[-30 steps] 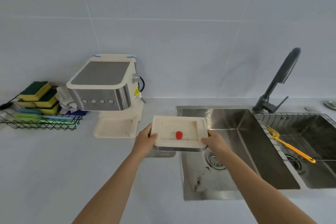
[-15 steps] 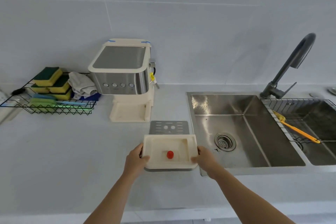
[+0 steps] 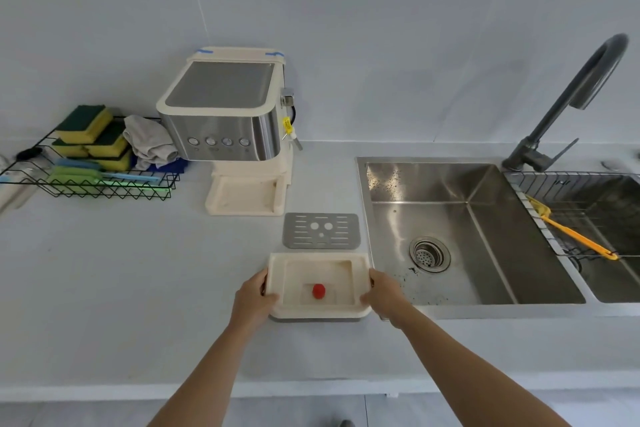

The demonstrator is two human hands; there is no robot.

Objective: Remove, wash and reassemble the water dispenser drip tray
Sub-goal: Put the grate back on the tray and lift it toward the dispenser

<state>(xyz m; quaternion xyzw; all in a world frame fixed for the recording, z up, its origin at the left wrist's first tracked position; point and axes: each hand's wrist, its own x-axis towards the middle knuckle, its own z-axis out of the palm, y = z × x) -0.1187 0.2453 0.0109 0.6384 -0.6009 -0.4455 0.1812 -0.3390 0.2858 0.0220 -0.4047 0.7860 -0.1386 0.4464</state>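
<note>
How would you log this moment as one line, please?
left hand + right hand: holding drip tray | metal grate: on counter | dispenser: tray bay empty

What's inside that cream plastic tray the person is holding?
Inside the cream plastic drip tray sits a small red round float in a shallow recess. The floor otherwise looks bare. The tray's underside is hidden.

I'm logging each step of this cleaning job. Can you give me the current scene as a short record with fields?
held item: cream plastic drip tray with a red float inside
left hand: grips the tray's left edge
right hand: grips its right edge
grate: slotted grey metal plate, on the counter behind the tray
dispenser: cream and steel machine, base slot empty
sink: steel basin, right of the tray
</note>
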